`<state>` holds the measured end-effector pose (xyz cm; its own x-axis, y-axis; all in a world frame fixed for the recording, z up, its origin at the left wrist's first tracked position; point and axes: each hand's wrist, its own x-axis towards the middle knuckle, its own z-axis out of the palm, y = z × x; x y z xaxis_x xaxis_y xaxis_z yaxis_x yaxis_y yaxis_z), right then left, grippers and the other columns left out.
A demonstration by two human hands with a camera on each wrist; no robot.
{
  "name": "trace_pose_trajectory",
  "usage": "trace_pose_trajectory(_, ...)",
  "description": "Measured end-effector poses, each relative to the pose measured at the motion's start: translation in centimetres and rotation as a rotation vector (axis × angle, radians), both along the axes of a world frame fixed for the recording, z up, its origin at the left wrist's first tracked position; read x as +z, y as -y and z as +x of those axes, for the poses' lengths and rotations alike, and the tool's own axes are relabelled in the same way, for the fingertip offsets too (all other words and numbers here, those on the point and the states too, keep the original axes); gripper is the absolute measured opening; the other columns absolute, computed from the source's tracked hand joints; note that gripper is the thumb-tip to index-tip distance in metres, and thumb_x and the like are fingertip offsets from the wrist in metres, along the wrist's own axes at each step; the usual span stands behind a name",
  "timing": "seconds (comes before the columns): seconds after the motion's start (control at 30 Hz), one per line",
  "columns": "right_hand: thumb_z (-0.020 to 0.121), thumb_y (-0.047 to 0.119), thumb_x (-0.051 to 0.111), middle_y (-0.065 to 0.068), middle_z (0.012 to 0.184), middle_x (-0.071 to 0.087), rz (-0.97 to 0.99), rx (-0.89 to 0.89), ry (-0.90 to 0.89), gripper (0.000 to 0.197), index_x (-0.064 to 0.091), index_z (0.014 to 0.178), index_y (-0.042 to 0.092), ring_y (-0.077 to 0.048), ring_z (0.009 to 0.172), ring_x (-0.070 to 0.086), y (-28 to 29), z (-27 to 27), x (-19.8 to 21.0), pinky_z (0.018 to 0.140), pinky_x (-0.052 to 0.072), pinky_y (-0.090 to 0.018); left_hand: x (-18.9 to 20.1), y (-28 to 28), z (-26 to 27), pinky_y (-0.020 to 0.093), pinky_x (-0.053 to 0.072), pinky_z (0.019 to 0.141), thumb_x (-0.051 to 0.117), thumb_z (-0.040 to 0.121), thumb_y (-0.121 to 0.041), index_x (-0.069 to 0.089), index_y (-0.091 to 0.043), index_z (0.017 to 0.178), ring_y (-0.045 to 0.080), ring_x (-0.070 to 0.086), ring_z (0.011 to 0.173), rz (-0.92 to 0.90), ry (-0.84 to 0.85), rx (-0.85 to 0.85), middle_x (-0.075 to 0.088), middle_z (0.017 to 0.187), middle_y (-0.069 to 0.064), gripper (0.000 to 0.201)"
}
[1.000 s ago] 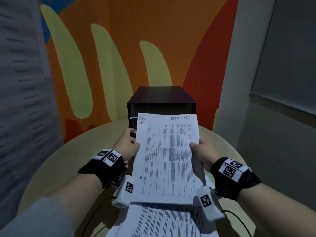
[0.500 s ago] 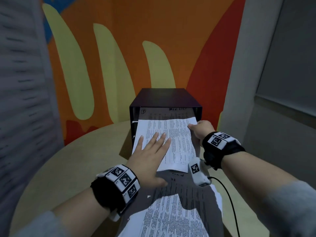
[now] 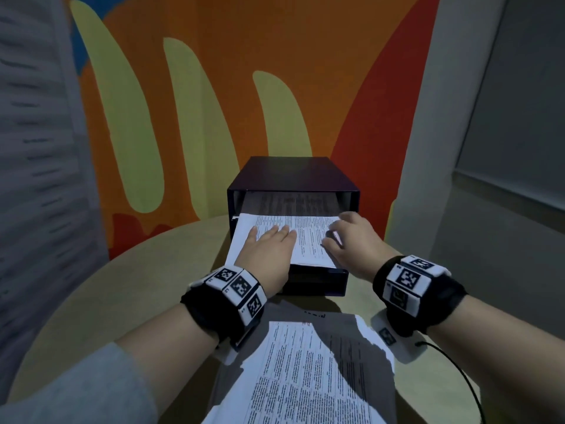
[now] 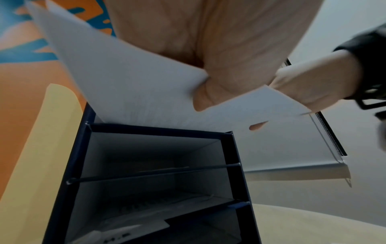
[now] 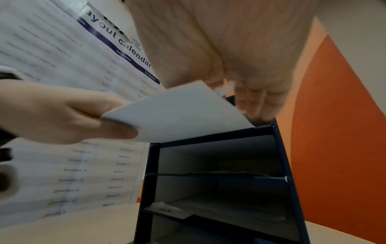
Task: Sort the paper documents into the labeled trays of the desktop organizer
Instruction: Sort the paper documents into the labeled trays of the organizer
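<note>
- Documents: a printed sheet point(image 3: 305, 237) lies half inside the top slot of the desktop organizer point(image 3: 293, 175), its near part hanging out past the front edge.
- Left hand point(image 3: 266, 255) lies flat on the sheet, fingers straight and together, palm down; nothing is clasped. In the left wrist view the thumb point(image 4: 203, 97) shows below the paper's near edge, the white underside of the sheet point(image 4: 129, 92) sloping up from the organizer's top front bar.
- Right hand point(image 3: 351, 240) rests on the sheet's right side, next to the organizer's right wall. Its fingers point(image 3: 331, 237) are bent down onto the paper. Whether they pinch the edge or merely press on it cannot be told; the right wrist view shows fingertips point(image 5: 256, 105) by the sheet's far corner, blurred.
- Organizer: dark, box-shaped, open at the front, with several stacked trays point(image 5: 217, 175). Papers already lie in the lower trays point(image 4: 167, 203). Labels are not legible.
- A second pile of printed papers point(image 3: 308, 368) lies on the round table point(image 3: 122, 295), nearer the person, apart from the organizer.
- Both wrists carry black bands with square coded markers point(image 3: 235, 286); a black cable point(image 3: 458, 374) runs off from the right wrist unit across the table.
- Behind the organizer, a wall point(image 3: 214, 87) painted in orange, red and pale yellow shapes.
</note>
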<state>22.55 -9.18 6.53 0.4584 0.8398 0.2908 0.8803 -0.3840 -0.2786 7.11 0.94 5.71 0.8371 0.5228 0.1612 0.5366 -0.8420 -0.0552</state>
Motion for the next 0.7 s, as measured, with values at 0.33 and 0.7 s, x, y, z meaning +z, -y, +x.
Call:
trace_pose_trajectory(0.33, 0.088, 0.02, 0.055, -0.004, 0.079, 0.064, 0.284, 0.249, 0.231, 0.016, 0.066, 0.081, 0.01, -0.03, 0.078, 0.056, -0.8, -0.2, -0.5, 0.067, 0.046, -0.041, 1.4, -2.6, 2.7, 0.045, 0.022, 0.116, 0.046, 0.09, 0.002, 0.046, -0.012, 0.135, 0.022, 0.042, 0.134, 0.036, 0.135, -0.019, 0.046, 0.145, 0.005, 0.048)
trace_pose_trajectory(0.7, 0.079, -0.006, 0.051, 0.001, 0.067, 0.045, 0.104, 0.02, 0.215, 0.024, 0.047, 0.068, 0.015, -0.025, 0.083, 0.043, -5.8, 2.3, 0.9, 0.063, 0.025, -0.031, 2.0, -6.6, 3.7, 0.04, 0.048, 0.092, 0.045, 0.091, -0.004, 0.061, -0.021, 0.123, 0.027, 0.06, 0.105, -0.047, 0.286, 0.04, 0.068, 0.114, 0.002, 0.04)
